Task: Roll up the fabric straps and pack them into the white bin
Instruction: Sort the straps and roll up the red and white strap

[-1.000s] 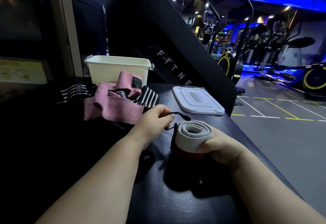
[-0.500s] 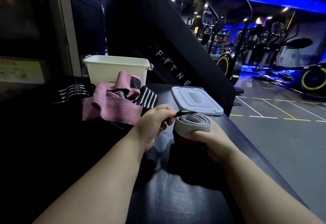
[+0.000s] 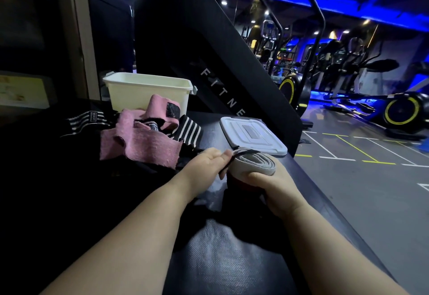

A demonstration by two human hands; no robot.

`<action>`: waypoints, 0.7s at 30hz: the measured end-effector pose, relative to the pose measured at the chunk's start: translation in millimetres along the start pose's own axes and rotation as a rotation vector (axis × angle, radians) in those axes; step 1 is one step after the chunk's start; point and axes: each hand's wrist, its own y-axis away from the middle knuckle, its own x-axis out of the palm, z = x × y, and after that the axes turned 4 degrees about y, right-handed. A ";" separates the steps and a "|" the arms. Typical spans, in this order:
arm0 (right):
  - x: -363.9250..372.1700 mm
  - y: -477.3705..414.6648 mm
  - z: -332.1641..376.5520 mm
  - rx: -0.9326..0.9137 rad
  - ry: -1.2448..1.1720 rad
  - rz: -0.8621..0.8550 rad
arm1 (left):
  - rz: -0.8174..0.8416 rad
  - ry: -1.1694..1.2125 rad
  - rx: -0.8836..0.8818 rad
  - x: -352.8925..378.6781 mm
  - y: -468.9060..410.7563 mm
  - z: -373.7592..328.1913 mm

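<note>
My right hand (image 3: 271,185) grips a rolled grey strap (image 3: 255,163) with a red underside, just above the black padded surface (image 3: 232,267). My left hand (image 3: 206,167) pinches the strap's thin black loop (image 3: 232,160) and holds it against the roll's left side. The white bin (image 3: 148,91) stands upright at the back, open-topped. In front of it lies a loose pile: a pink strap (image 3: 141,144) and black-and-white striped straps (image 3: 190,131).
The bin's white lid (image 3: 251,138) lies flat to the right of the pile, near the surface's right edge. A black slanted machine panel (image 3: 209,58) rises behind the bin. Gym floor and exercise bikes lie off to the right.
Both hands carried the roll forward, toward the lid. My left hand pulled the black loop in from beside the roll and over its top edge.
</note>
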 end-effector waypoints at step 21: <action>-26.4 0.6 -13.4 0.283 -0.180 0.142 | 0.033 0.205 -0.067 -5.1 -5.7 17.7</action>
